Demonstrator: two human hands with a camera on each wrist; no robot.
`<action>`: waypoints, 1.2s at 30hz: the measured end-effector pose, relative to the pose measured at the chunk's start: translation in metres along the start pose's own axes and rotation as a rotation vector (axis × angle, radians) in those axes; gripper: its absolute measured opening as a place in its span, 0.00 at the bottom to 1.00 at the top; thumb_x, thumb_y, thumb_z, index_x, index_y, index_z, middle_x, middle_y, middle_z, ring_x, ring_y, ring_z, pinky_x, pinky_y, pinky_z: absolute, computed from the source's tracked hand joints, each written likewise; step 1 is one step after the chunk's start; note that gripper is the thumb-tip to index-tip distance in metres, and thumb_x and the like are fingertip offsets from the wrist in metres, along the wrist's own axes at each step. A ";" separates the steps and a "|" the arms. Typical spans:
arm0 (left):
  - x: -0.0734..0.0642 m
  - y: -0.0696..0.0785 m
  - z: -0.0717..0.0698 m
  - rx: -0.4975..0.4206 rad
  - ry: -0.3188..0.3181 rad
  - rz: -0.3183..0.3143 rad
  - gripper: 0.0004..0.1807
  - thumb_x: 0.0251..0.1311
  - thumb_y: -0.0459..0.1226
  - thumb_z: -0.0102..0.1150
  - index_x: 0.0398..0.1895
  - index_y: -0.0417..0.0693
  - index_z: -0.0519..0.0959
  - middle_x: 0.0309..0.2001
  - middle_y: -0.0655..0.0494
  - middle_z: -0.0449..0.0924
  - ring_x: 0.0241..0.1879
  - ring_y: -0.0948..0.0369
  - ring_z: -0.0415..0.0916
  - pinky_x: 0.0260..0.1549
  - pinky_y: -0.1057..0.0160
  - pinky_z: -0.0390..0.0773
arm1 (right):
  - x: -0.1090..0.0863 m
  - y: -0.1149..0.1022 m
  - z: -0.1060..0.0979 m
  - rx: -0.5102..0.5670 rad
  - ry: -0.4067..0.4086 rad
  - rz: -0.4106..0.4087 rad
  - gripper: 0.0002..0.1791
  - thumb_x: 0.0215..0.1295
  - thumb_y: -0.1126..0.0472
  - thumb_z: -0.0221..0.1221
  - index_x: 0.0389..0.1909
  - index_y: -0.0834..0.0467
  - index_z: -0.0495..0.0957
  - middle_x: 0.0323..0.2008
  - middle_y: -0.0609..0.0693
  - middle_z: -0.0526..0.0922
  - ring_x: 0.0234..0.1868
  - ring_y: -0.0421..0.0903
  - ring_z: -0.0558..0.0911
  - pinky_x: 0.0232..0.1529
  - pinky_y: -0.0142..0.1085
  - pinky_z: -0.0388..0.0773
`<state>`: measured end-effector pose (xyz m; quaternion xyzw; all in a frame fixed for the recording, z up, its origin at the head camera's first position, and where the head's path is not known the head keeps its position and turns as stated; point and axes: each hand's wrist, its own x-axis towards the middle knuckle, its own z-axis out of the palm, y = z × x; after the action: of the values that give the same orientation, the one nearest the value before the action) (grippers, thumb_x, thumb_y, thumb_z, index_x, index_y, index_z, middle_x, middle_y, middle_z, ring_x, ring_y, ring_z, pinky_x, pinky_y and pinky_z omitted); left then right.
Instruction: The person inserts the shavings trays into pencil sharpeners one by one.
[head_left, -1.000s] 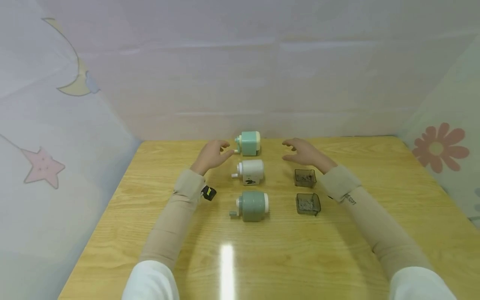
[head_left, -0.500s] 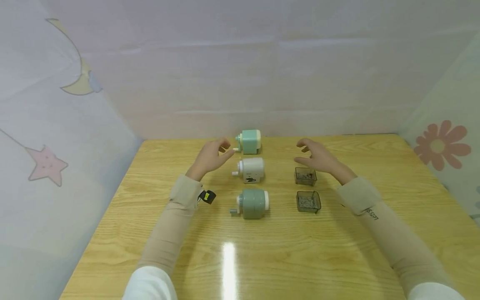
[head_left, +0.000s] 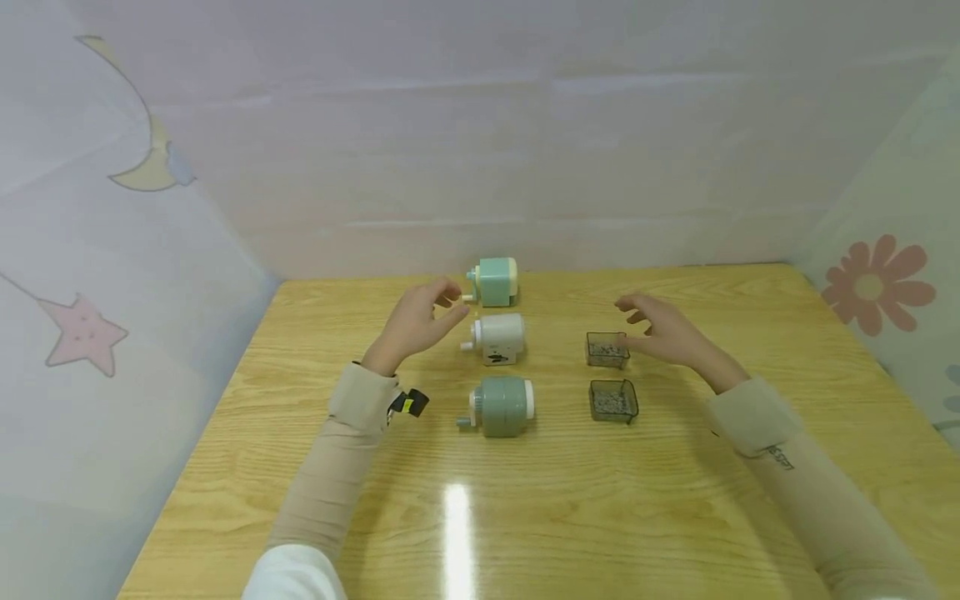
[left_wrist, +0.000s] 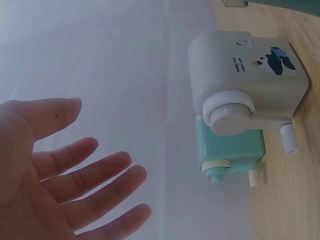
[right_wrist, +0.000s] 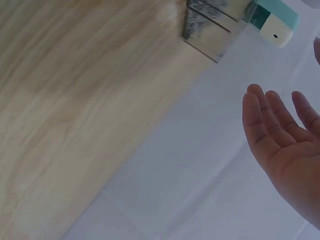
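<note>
Three crank pencil sharpeners stand in a column on the wooden table: a mint one (head_left: 495, 282) at the back, a white one (head_left: 502, 338) in the middle and a dark green one (head_left: 504, 407) in front. Their cranks point left. My left hand (head_left: 416, 323) hovers beside the mint and white sharpeners, fingers relaxed and holding nothing; the left wrist view shows its palm and spread fingers. To the right lie two see-through shavings drawers, a rear one (head_left: 606, 350) and a front one (head_left: 613, 402), both with shavings inside. Over the rear drawer's right side, my right hand (head_left: 670, 333) is empty, fingers loosely bent.
The wooden table (head_left: 525, 508) reaches back to a pale cloth wall (head_left: 420, 167). Side walls carry a printed star, moon and flower. A small black piece with a yellow-green mark (head_left: 409, 403) shows beside the left cuff.
My right hand has moved right and a little toward me, away from the sharpeners to beside the rear drawer. The left hand has stayed nearly in place. Sharpeners and drawers have not moved.
</note>
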<state>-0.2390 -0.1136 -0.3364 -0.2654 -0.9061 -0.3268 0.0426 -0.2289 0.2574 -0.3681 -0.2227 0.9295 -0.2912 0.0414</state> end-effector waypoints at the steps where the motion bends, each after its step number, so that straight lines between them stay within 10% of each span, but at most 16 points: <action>1: -0.001 0.001 0.000 0.003 0.003 0.007 0.18 0.63 0.43 0.51 0.48 0.38 0.73 0.46 0.44 0.76 0.45 0.51 0.74 0.44 0.53 0.74 | -0.002 0.001 0.000 -0.013 -0.006 0.000 0.33 0.57 0.61 0.61 0.60 0.70 0.60 0.55 0.69 0.66 0.50 0.64 0.70 0.43 0.55 0.72; 14: -0.011 0.006 0.001 0.024 -0.008 0.043 0.20 0.62 0.43 0.53 0.51 0.38 0.73 0.47 0.44 0.76 0.45 0.51 0.74 0.44 0.53 0.74 | -0.002 0.022 0.014 -0.085 -0.092 0.040 0.37 0.52 0.62 0.65 0.59 0.75 0.61 0.54 0.71 0.67 0.47 0.64 0.73 0.43 0.54 0.73; 36: -0.003 -0.036 0.036 -0.118 -0.143 -0.031 0.25 0.61 0.39 0.55 0.59 0.36 0.66 0.54 0.38 0.70 0.50 0.47 0.71 0.46 0.51 0.74 | -0.002 0.030 0.030 -0.084 -0.099 0.072 0.35 0.53 0.64 0.64 0.58 0.75 0.62 0.51 0.71 0.69 0.44 0.62 0.74 0.41 0.52 0.74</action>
<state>-0.2515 -0.1164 -0.3855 -0.2763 -0.8899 -0.3605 -0.0430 -0.2329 0.2641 -0.4095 -0.2050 0.9450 -0.2390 0.0885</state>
